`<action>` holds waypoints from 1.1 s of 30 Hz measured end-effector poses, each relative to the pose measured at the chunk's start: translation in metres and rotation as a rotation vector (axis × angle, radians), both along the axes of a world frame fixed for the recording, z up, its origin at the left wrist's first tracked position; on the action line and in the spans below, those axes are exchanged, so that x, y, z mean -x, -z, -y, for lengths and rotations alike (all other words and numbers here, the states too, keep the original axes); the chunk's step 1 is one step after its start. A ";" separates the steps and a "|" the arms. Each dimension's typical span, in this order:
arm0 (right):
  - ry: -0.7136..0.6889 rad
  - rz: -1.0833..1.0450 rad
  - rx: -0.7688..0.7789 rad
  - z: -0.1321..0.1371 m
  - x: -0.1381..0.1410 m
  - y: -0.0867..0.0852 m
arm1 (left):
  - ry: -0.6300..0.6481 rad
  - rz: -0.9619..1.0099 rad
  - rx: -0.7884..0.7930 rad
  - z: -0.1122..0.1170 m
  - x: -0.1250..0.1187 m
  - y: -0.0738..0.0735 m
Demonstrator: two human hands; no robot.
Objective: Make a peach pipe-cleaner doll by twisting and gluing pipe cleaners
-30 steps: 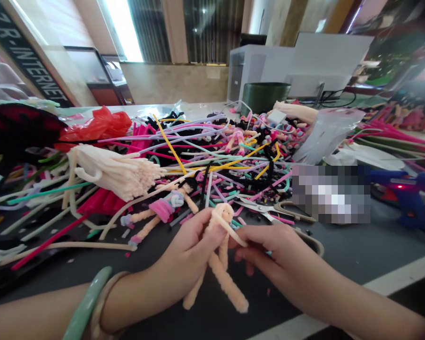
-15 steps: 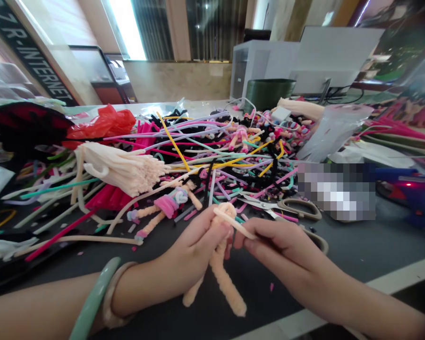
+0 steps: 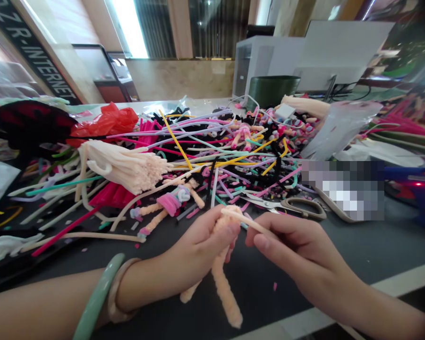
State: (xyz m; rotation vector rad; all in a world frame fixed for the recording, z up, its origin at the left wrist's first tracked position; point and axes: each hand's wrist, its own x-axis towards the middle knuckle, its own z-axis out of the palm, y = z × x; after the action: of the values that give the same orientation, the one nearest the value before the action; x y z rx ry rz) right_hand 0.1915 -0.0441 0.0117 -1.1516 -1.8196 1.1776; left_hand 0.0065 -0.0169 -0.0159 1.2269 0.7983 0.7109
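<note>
My left hand (image 3: 201, 245) is closed around the upper body of a peach pipe-cleaner doll (image 3: 226, 288), whose two legs hang down below the fingers. From the top of the doll a pale cream pipe cleaner (image 3: 248, 221) runs to the right. My right hand (image 3: 297, 250) pinches that strip between thumb and forefinger. Left of my hands lies a finished-looking doll (image 3: 170, 203) with a pink and lilac outfit. Just beyond my right hand rest scissors (image 3: 286, 205) with beige handles. The part of the doll inside my left palm is hidden.
Behind my hands spreads a heap of coloured pipe cleaners (image 3: 212, 141), with a cream bundle (image 3: 123, 165) at the left. A blue glue gun (image 3: 414, 184) with a red light sits at the right, beside a blurred-out object (image 3: 347, 193). A green pot (image 3: 272, 89) stands behind.
My right hand has shifted slightly to the right, the cream pipe cleaner still pinched in it. The doll's legs have swung a little to the left. The left hand keeps its grip.
</note>
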 end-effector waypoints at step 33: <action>0.088 0.212 -0.100 -0.001 0.001 0.006 | -0.027 0.075 0.010 0.000 0.004 0.003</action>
State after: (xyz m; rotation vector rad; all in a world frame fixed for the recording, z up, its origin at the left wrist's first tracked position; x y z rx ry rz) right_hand 0.1901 -0.0431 0.0053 -1.3258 -1.9388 0.9330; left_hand 0.0022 -0.0170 -0.0187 1.1752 0.7568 0.7702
